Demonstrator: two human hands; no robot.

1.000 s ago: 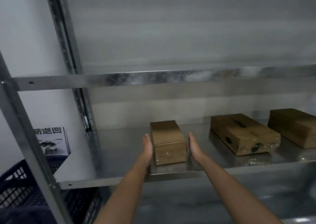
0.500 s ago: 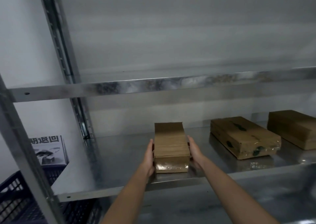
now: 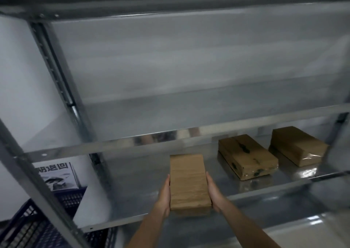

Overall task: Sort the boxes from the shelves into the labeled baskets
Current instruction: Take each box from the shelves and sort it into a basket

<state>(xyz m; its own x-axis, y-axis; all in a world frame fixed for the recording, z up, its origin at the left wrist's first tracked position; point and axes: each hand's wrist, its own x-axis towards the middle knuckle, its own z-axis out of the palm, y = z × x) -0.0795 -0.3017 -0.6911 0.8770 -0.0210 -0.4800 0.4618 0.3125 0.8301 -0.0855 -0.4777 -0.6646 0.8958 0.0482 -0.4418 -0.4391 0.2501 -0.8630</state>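
A brown cardboard box is lifted off the metal shelf, tilted so its broad face is toward me. My left hand holds its left side and my right hand holds its right side, fingers wrapped behind it. Two more brown boxes lie flat on the same shelf: one with dark marks in the middle right and another at the far right. A dark blue slatted basket sits low at the left, with a printed label standing behind it.
A diagonal metal upright of the rack crosses the left foreground in front of the basket. The shelf above has a shiny front rail. A lower shelf shows beneath my arms.
Both hands closed on the sides of the box, tipped it up and lifted it toward me off the shelf. The camera view has tilted and moved closer.
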